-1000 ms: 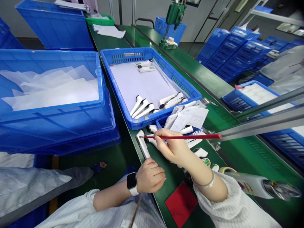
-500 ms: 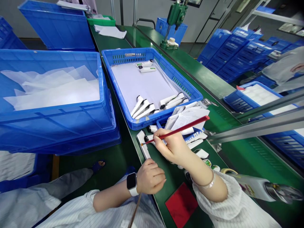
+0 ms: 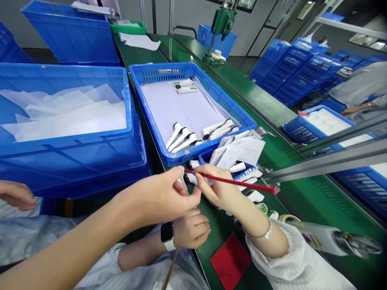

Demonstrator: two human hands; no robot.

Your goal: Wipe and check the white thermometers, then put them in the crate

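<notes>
My right hand [image 3: 219,187] pinches a thin red-handled paintbrush [image 3: 238,180]; the bristle end is hidden by a co-worker's hand [image 3: 160,197] reaching in from the left. That hand's thumb and fingers are at the upper part of a white handheld device [image 3: 182,182], of which only a sliver shows; whether they grip it I cannot tell. Below, my left hand [image 3: 192,228], with a watch at the wrist, is curled at the device's lower end, largely covered by the other arm. Just beyond my right hand lie more white black-tipped devices [image 3: 191,178].
A blue crate [image 3: 169,159] with white devices on sheets stands ahead. Papers [image 3: 238,153] lie over a small blue tray. Right are a bottle with a metal top [image 3: 325,237] and a metal rail [image 3: 326,161]. A red pad [image 3: 231,262] lies near; a blue bin [image 3: 69,155] stands left.
The co-worker's arm has come in from the left over my left hand and now covers most of the white device. The brush's handle end has swung down in my right hand.
</notes>
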